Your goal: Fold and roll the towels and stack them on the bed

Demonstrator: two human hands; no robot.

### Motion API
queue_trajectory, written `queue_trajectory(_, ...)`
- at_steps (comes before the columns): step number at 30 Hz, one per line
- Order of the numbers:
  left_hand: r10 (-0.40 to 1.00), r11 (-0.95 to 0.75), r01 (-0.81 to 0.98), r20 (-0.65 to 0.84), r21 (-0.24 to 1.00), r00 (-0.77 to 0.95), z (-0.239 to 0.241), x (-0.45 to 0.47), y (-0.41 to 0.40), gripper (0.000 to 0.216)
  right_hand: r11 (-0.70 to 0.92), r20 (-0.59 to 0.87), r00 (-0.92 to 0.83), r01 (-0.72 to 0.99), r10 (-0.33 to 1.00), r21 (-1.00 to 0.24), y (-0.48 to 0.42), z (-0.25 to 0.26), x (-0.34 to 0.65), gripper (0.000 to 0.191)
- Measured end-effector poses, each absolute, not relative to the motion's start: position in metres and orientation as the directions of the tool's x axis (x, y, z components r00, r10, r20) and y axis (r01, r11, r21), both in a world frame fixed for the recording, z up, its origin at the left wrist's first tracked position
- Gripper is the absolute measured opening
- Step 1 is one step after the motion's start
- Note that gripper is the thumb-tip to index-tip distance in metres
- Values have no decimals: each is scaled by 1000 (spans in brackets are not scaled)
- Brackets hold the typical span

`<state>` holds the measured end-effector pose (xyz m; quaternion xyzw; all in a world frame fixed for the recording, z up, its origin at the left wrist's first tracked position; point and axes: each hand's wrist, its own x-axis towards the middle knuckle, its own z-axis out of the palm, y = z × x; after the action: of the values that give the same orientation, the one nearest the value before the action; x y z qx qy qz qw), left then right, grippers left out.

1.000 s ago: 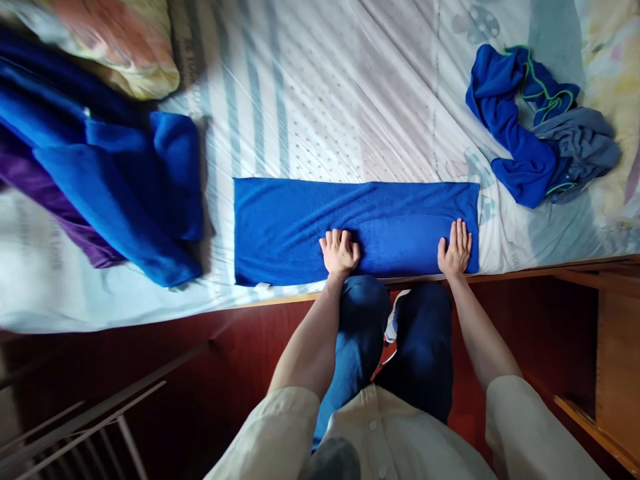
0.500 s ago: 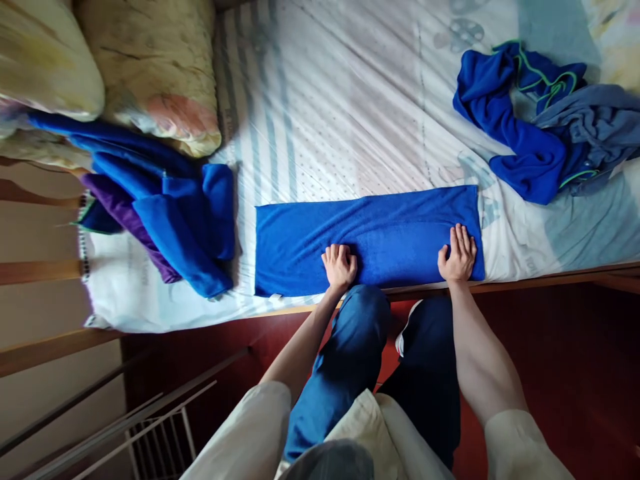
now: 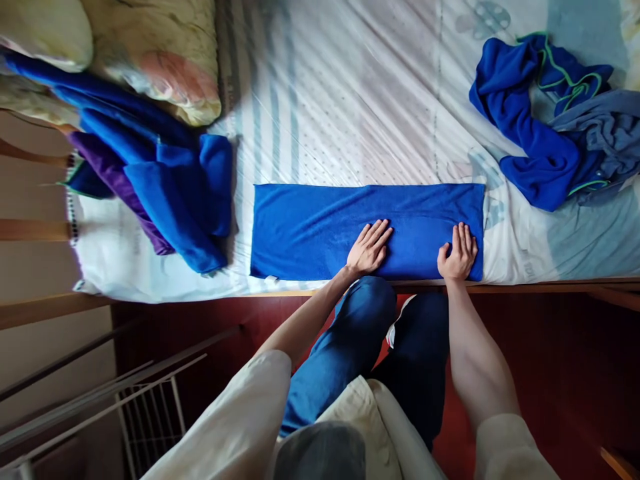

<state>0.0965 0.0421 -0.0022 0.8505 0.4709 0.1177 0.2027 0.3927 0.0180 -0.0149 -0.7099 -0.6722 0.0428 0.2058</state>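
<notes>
A blue towel (image 3: 310, 227), folded into a long strip, lies flat along the near edge of the bed (image 3: 350, 100). My left hand (image 3: 369, 248) rests flat on its middle, fingers stretched out and pointing right and away. My right hand (image 3: 457, 252) presses on the towel's right end near the bed edge, fingers lying flat and together. Neither hand holds anything.
A pile of blue and purple cloths (image 3: 150, 173) sits at the left of the bed below two pillows (image 3: 165, 53). A crumpled blue and grey heap (image 3: 555, 127) lies at the right. A wire rack (image 3: 150, 413) stands on the red floor at the left.
My left hand has opened from a curled pose and slid to the right, now flat on the towel. My right hand has stayed at the towel's right end.
</notes>
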Motion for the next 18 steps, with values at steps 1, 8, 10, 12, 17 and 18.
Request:
queue_trajectory(1, 868, -445, 777, 3, 445, 496, -2, 88, 40, 62, -11, 215, 91, 937, 972, -350, 18, -15, 393, 68)
queue_trajectory(8, 951, -267, 880, -39, 392, 306, 1, 12, 26, 64, -9, 250, 98, 941, 963, -338, 19, -18, 394, 64)
queue_trajectory(10, 974, -184, 905, -51, 384, 220, 2, -11, 22, 65, -5, 255, 95, 943, 962, -332, 19, -18, 394, 63)
queue_trajectory(12, 989, -97, 921, -64, 378, 131, 4, -35, 16, 66, -7, 254, 94, 945, 962, -326, 20, -17, 394, 63)
queue_trajectory(17, 996, 84, 930, -63, 359, -65, 8, -96, -4, 70, -16, 258, 102, 949, 961, -316, 20, -15, 393, 61)
queue_trajectory(18, 993, 116, 929, -56, 351, -103, 9, -108, -7, 70, -18, 258, 104, 949, 960, -315, 20, -15, 393, 61)
